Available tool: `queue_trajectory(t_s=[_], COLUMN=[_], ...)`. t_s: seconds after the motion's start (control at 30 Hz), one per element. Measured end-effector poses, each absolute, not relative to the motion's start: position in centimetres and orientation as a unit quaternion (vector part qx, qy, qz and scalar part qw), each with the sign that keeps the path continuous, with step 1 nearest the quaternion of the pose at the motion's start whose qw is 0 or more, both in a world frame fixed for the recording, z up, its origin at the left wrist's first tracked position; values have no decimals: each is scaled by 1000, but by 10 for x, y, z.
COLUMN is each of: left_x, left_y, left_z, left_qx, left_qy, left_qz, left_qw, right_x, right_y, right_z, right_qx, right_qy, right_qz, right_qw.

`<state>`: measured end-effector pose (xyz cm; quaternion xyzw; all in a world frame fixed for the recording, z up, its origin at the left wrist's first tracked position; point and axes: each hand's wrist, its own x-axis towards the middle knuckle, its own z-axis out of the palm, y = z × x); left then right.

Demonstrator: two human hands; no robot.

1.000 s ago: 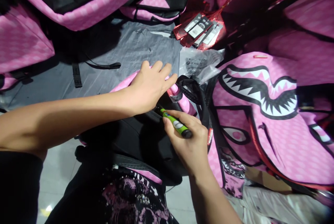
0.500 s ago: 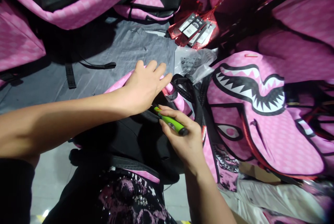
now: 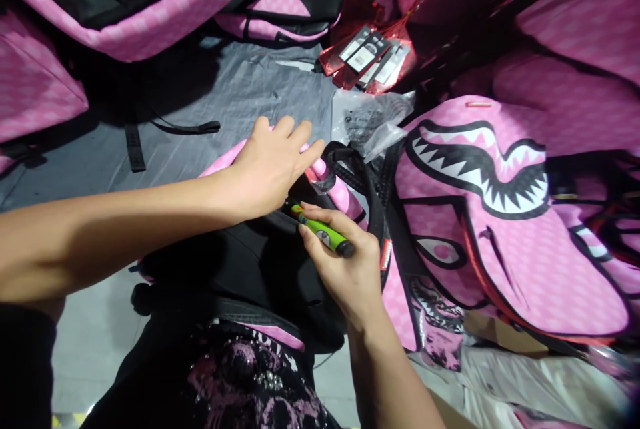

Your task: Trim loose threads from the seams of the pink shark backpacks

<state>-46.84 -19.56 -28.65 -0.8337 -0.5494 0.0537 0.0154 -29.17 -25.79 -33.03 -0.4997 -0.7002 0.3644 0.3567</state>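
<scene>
While a pink bag (image 3: 40, 69) sat at the far left, a larger black-and-pink bag (image 3: 150, 26) stood just beside it, and a black strap (image 3: 135, 148) lay below on a gray sheet (image 3: 290, 92). Next came the black bag with pink edging (image 3: 245, 262), set between the gray sheet and the person's body. The left hand (image 3: 273, 166) rested over its pink edge, back upward, fingers slightly spread; whether they gripped the edge could not be told. Just beside it, the right hand (image 3: 345, 269) was clamped around a green tool (image 3: 324, 234), whose dark front end pointed into the shaded black cloth near the heel of the left hand; the very tip was too dark to make out. Beyond, a clear plastic bag (image 3: 363, 122) lay below a bunch of tags (image 3: 367, 52). Farther right stood a pink bag with a toothy mouth (image 3: 545, 262) printed on it.
</scene>
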Motion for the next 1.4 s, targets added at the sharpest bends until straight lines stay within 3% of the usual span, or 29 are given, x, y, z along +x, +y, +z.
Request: queue_trajectory(t_s=[0.5, 0.67, 0.8, 1.07, 1.4], left_x=[-466, -481, -495, -490, -498], left_y=[-194, -191, -201, -208, -202], left_z=[-282, -264, -253, -264, -253], left_qx=[-830, -841, -797, -769, -797], left_qy=[-551, -523, -582, -613, -561], left_qz=[83, 138, 155, 184, 218], left_qw=[28, -18, -46, 2, -40], right_x=[-298, -296, -300, -324, -318], right_y=[-257, -259, -265, -262, -267], right_z=[-333, -331, -334, -345, -347], right_qx=[-501, -481, -458, -426, -410], right_qy=[-688, -694, -695, -717, -717], right_qz=[354, 380, 370, 338, 334], right_qw=[388, 376, 413, 437, 453])
